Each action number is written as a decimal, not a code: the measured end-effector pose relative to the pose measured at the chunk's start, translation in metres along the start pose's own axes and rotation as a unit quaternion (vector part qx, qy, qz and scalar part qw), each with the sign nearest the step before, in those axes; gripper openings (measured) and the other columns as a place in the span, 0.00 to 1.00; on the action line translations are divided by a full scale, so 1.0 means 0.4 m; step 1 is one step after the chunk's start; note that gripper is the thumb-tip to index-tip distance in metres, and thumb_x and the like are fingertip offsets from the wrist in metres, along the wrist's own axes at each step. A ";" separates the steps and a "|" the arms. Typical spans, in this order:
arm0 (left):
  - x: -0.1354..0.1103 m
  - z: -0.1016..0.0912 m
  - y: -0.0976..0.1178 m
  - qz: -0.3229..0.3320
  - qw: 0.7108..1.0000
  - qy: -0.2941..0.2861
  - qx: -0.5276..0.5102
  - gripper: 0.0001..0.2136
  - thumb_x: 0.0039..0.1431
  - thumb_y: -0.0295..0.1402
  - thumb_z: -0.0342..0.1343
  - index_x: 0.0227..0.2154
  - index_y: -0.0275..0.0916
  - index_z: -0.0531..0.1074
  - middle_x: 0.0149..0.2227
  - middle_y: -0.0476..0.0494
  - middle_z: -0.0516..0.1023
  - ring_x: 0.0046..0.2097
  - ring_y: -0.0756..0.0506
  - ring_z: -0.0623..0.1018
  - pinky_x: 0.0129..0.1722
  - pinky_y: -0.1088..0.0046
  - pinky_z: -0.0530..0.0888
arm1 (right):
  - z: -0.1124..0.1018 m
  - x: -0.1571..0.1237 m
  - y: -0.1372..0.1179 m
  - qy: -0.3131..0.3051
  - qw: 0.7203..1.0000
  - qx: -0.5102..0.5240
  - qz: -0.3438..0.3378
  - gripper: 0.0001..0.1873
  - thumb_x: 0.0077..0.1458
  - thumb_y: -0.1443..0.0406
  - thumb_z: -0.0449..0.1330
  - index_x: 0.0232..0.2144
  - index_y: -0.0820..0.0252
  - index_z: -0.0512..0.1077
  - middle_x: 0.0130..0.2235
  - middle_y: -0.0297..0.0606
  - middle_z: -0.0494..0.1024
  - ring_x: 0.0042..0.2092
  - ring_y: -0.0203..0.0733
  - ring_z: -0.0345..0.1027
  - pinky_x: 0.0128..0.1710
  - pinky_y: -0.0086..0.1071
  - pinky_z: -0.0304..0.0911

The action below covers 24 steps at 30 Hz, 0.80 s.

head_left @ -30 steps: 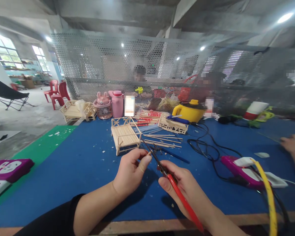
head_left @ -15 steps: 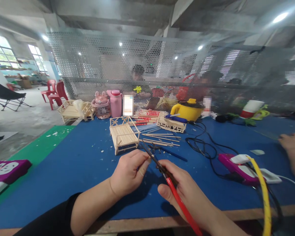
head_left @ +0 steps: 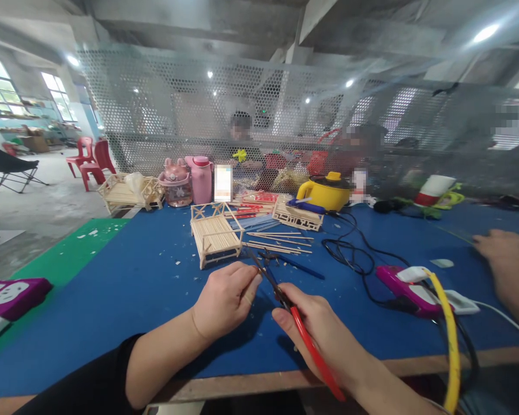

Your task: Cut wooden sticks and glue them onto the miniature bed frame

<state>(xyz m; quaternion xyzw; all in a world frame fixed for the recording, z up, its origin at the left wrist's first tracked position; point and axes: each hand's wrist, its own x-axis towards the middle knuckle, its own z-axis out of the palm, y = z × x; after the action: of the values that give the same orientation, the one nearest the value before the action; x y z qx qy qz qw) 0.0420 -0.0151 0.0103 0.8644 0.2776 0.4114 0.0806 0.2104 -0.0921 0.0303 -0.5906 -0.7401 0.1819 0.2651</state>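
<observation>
A red-handled tool (head_left: 306, 336) is gripped in the right hand (head_left: 318, 323), its handles wrapped by the fingers and its dark tip pointed forward and to the left. Beside that tip the left hand (head_left: 227, 302) is held, its fingers closed in a pinch; whatever may be pinched there cannot be made out, and whether tip and fingers touch is hard to tell.

Both hands are held above the blue tabletop (head_left: 125, 305), with the brown front edge (head_left: 225, 389) crossed by both forearms. Just beyond the left hand a small wooden bed (head_left: 216, 235) is stood upright on its legs, its near leg set close to the knuckles. To its right, thin sticks (head_left: 281, 236) are laid out flat, and blue-handled pliers (head_left: 303, 267) are laid between them and the right hand.

On the left, a wide stretch of blue is left open as far as the green strip (head_left: 82, 245). On the right, room is narrowed by a purple power strip (head_left: 391, 281) and a yellow cord (head_left: 452, 334) draped over the front edge — and, farther out, by another person's hand (head_left: 501, 248). The far side is bounded by a perforated screen (head_left: 177, 115).
</observation>
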 end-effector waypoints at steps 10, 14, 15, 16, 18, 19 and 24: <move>0.000 0.008 0.023 0.042 0.998 0.011 -0.033 0.09 0.61 0.27 0.45 0.33 0.36 0.70 0.29 0.44 0.73 0.32 0.50 0.73 0.33 0.78 0.69 | 0.003 -0.011 -0.018 0.025 0.998 0.049 -0.023 0.10 0.57 0.58 0.52 0.36 0.58 0.63 0.34 0.36 0.71 0.33 0.38 0.63 0.34 0.30 0.59; 0.001 -0.003 0.008 0.093 0.995 0.021 0.012 0.08 0.60 0.26 0.45 0.30 0.36 0.69 0.29 0.43 0.73 0.32 0.49 0.73 0.33 0.77 0.70 | -0.003 -0.005 -0.020 0.033 0.999 0.002 -0.006 0.09 0.55 0.58 0.54 0.34 0.57 0.64 0.32 0.35 0.71 0.32 0.38 0.63 0.31 0.29 0.58; 0.001 -0.004 0.004 0.102 0.994 0.020 0.027 0.09 0.60 0.26 0.45 0.29 0.36 0.68 0.28 0.43 0.73 0.31 0.49 0.72 0.33 0.77 0.70 | -0.006 -0.004 -0.017 0.028 1.000 -0.006 -0.006 0.09 0.55 0.58 0.54 0.33 0.57 0.64 0.31 0.34 0.71 0.31 0.38 0.63 0.30 0.28 0.57; 0.000 -0.003 0.001 0.106 0.993 0.019 0.040 0.09 0.61 0.26 0.44 0.29 0.36 0.68 0.28 0.43 0.73 0.30 0.49 0.72 0.32 0.76 0.69 | -0.008 -0.004 -0.014 0.021 1.000 -0.010 -0.006 0.09 0.56 0.58 0.54 0.32 0.57 0.64 0.29 0.34 0.70 0.30 0.37 0.62 0.29 0.28 0.57; -0.002 0.002 -0.002 0.101 0.993 0.017 0.060 0.09 0.61 0.27 0.44 0.28 0.36 0.68 0.27 0.44 0.72 0.29 0.49 0.71 0.30 0.76 0.69 | -0.010 -0.006 -0.005 0.005 1.000 -0.012 -0.006 0.09 0.56 0.58 0.52 0.32 0.57 0.64 0.25 0.32 0.69 0.27 0.36 0.60 0.27 0.28 0.56; -0.003 0.005 -0.002 0.092 0.994 0.015 0.063 0.10 0.61 0.28 0.44 0.28 0.36 0.68 0.26 0.45 0.71 0.28 0.49 0.70 0.30 0.76 0.69 | -0.009 -0.007 -0.002 0.001 1.000 -0.012 -0.004 0.09 0.57 0.58 0.52 0.32 0.57 0.64 0.24 0.31 0.68 0.25 0.35 0.59 0.26 0.27 0.56; -0.008 0.021 0.015 0.063 0.998 -0.022 0.021 0.11 0.62 0.30 0.43 0.30 0.36 0.69 0.26 0.45 0.70 0.28 0.50 0.70 0.30 0.76 0.68 | 0.000 -0.007 -0.002 0.002 1.000 0.010 0.002 0.14 0.60 0.58 0.46 0.31 0.58 0.65 0.19 0.29 0.66 0.21 0.33 0.56 0.23 0.27 0.53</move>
<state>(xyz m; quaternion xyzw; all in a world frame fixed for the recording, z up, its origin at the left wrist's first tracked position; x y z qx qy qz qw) 0.0493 -0.0208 0.0049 0.8904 0.2298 0.3907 0.0422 0.2101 -0.0948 0.0302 -0.5896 -0.7368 0.1882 0.2722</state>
